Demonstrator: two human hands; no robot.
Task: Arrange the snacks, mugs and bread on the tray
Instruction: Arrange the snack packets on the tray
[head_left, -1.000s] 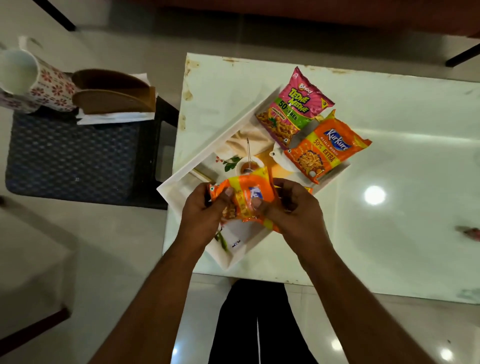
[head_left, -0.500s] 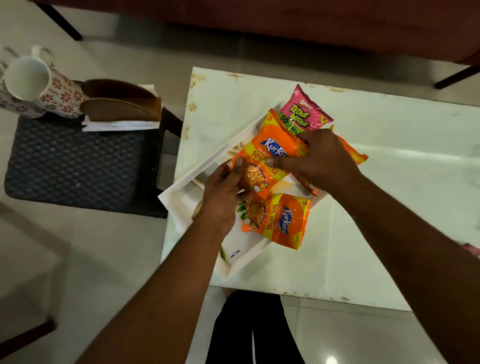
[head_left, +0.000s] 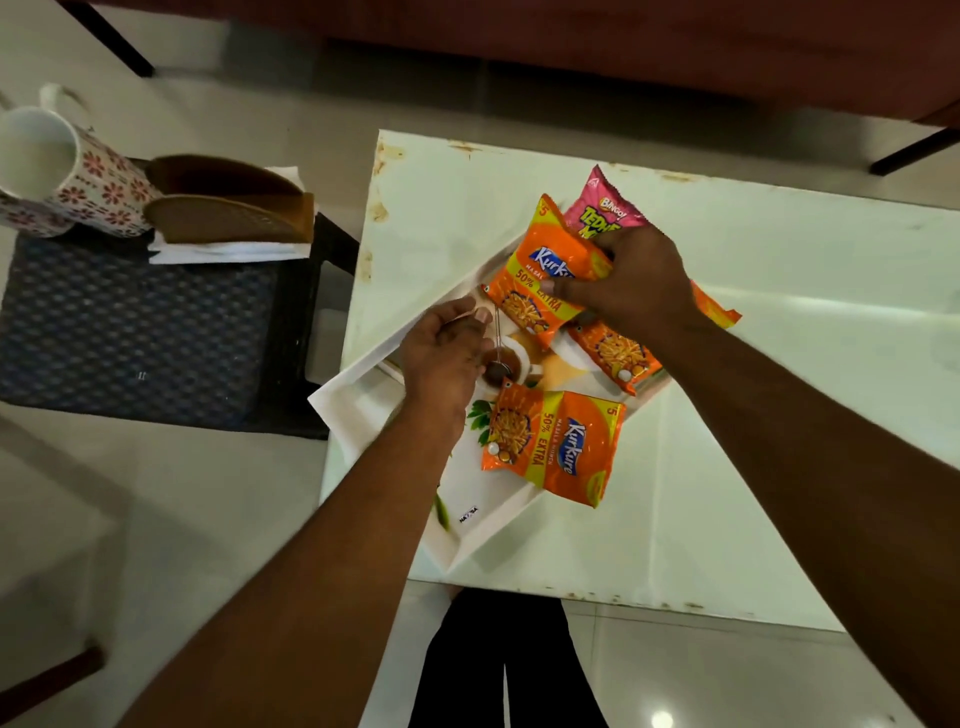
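Kurkure packet (head_left: 537, 291) lay toward twelve o'clock on the white tray (head_left: 345, 402), my right hand (head_left: 631, 283) gripping its right side. I judged it light, crinkly, slippery: best pinched at a sealed edge. My left hand (head_left: 444, 356) hovered relaxed, empty.

A glossy white desk (head_left: 779, 415), rust-stained along its edges, carries a white tray (head_left: 363, 384) set diagonally at its near left corner. Beside the desk, a dark woven seat (head_left: 130, 332) holds two floral mugs (head_left: 78, 176) and bread slices (head_left: 228, 218) on a white napkin (head_left: 223, 252).
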